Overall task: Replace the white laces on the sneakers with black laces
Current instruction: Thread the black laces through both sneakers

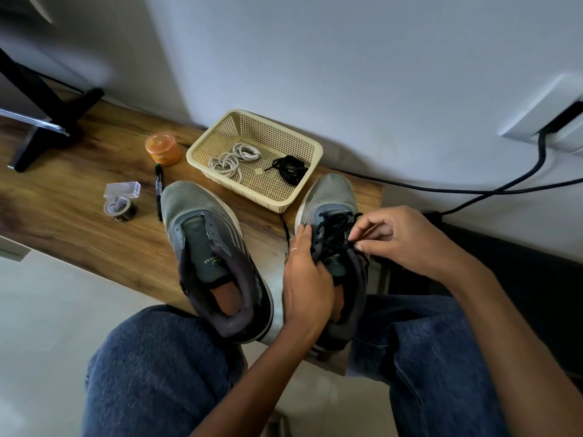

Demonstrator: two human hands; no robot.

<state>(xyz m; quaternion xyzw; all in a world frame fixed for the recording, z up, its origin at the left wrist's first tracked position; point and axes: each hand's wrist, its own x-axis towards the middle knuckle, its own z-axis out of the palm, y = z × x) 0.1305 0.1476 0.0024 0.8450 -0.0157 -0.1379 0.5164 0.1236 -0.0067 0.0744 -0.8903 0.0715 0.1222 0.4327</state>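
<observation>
Two grey sneakers are sitting side by side on a wooden table in the middle of the frame, each with its long axis running from the lower edge of the picture toward the top, toes pointing up toward the wall and heels toward the person's knees. The left sneaker is lying without any lace, its tongue bare and its eyelets empty. The right sneaker is carrying a black lace crossing its eyelets, with one loose end trailing down its left side onto the table. The left hand is gripping the right sneaker along its left side, fingers curled over the laced throat. The right hand is pinching a strand of the black lace between thumb and fingertips just above the tongue. Above the shoes, a beige perforated basket is holding coiled white laces in its left half and a bundled second black lace in its right half, the two well apart.
</observation>
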